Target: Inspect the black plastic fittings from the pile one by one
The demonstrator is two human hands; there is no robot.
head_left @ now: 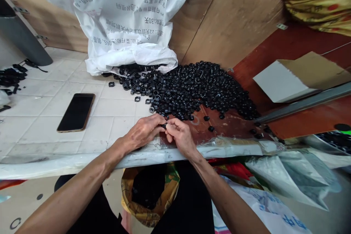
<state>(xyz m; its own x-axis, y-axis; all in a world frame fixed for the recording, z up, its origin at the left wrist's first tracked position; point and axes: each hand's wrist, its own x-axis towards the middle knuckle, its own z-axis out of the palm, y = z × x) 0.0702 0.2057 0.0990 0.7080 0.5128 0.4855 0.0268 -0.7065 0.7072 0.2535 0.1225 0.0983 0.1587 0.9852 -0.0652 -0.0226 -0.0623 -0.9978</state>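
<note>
Both of my hands meet at the front edge of the table, fingertips close together around a small black part (163,125). My left hand (145,128) pinches the part from the left, with its fingers bent. From the right, the thumb and fingers of my right hand (179,133) close on the same part, hiding most of it. Just beyond my fingertips spreads a large pile of small black rings (189,87). A few rings lie loose around it, such as a single ring (137,99) on the pale tiled surface.
A white woven sack (123,18) opens onto the pile. A phone (76,112) lies left. At right are a cardboard box (285,80) and a metal bar (304,102). Below the table edge (90,163), an open yellow bag (127,190) sits between the legs.
</note>
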